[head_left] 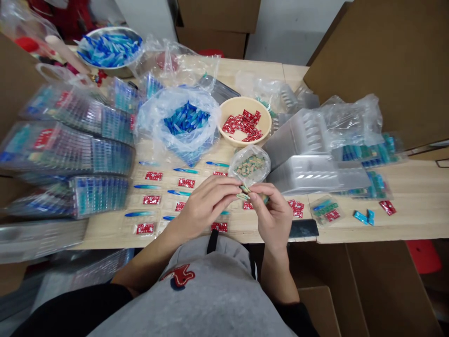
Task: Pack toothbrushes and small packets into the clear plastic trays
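Observation:
My left hand (pixel 207 200) and my right hand (pixel 272 211) meet over the table, fingertips closed on small green-and-tan pieces (pixel 244 191). Their exact kind is too small to make out; more green shows in my right palm. Just beyond my fingers stands a small plastic bag (pixel 264 172) of similar pieces (pixel 249 164). Beneath and left of my hands lie rows of see-through plastic trays, each with a blue-green pen-like stick (pixel 185 170) and a red patterned packet (pixel 186 183). My forearms hide part of these rows.
A cream bowl (pixel 224 131) of red packets and a plastic bag (pixel 149 110) of blue sticks stand behind. Stacked filled packs (pixel 105 150) rise at left, empty plastic shells (pixel 301 140) at right. A dark phone-like slab (pixel 303 228) lies by the front edge. Cardboard boxes (pixel 386 70) flank the table.

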Demonstrator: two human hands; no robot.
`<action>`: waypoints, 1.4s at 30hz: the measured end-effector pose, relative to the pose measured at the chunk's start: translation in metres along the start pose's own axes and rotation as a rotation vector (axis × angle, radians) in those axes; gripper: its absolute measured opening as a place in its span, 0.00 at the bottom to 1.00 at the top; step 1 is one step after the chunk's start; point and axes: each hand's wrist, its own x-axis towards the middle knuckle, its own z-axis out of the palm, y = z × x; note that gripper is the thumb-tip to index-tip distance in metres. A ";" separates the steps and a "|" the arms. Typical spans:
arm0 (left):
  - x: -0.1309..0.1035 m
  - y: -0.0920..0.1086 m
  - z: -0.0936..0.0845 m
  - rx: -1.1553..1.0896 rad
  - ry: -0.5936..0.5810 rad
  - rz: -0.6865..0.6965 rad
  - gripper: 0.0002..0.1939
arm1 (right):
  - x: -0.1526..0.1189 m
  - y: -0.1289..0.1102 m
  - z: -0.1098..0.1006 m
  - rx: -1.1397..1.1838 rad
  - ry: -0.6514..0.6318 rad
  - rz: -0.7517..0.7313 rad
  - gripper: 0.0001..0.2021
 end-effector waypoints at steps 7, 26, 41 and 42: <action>-0.003 0.004 0.001 -0.109 0.019 -0.101 0.12 | -0.005 -0.001 -0.002 0.165 -0.099 0.034 0.07; -0.034 0.022 0.002 -0.270 0.043 -0.415 0.03 | -0.029 0.033 -0.001 0.234 -0.256 0.096 0.10; -0.118 0.027 -0.073 0.060 0.283 -0.290 0.10 | -0.074 -0.008 0.101 0.051 -0.265 0.014 0.08; -0.131 0.027 -0.080 0.025 0.290 -0.319 0.09 | -0.081 -0.013 0.110 0.060 -0.274 0.035 0.08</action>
